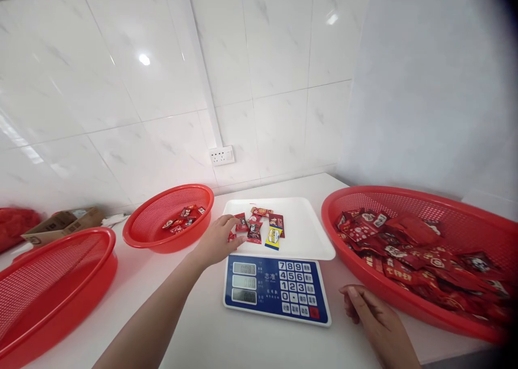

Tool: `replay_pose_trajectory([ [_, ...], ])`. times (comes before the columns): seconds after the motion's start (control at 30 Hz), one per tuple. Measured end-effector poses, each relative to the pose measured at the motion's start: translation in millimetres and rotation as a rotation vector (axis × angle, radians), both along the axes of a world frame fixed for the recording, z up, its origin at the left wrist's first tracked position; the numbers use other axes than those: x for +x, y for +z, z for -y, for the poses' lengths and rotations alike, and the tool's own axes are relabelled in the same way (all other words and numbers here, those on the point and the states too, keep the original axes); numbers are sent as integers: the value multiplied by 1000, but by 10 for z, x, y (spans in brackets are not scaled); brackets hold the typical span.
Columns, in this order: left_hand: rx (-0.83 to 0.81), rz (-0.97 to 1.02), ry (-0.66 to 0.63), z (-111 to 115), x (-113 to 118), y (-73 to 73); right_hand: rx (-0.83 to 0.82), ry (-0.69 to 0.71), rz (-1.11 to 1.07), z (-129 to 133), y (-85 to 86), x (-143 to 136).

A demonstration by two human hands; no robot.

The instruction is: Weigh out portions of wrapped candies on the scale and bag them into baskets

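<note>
My left hand reaches over the left edge of the white scale tray, thumb and fingers apart. A small red packet lies between them; whether I touch it is unclear. Beside it on the tray are several small wrapped snacks, mostly red, including a dark red packet partly under a yellow and blue packet. The blue digital scale panel has lit readouts and a keypad. My right hand hovers right of the keypad, fingers curled in, with nothing visible in them.
At right stands a large red basket full of red packets. A smaller red basket behind my left arm holds some packets. Another red basket is at far left, near a cardboard box. A tiled wall with a socket backs the table.
</note>
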State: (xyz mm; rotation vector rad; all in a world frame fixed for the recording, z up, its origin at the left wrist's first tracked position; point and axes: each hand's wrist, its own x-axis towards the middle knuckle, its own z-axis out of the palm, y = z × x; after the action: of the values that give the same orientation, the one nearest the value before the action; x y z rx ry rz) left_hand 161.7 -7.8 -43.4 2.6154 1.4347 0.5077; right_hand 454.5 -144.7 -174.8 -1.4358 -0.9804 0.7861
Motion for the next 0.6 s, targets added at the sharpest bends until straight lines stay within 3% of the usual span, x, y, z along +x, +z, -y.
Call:
replay_pose_trajectory([
  [0.17,-9,-88,89,-106,372,13,15,6,10,22,34,-7],
  [0.27,-42,-116,132,-167,478,-10,20,13,11,33,43,-9],
  [0.6,-146,-188,190,-123,374,79,-12,13,23,8,11,2],
])
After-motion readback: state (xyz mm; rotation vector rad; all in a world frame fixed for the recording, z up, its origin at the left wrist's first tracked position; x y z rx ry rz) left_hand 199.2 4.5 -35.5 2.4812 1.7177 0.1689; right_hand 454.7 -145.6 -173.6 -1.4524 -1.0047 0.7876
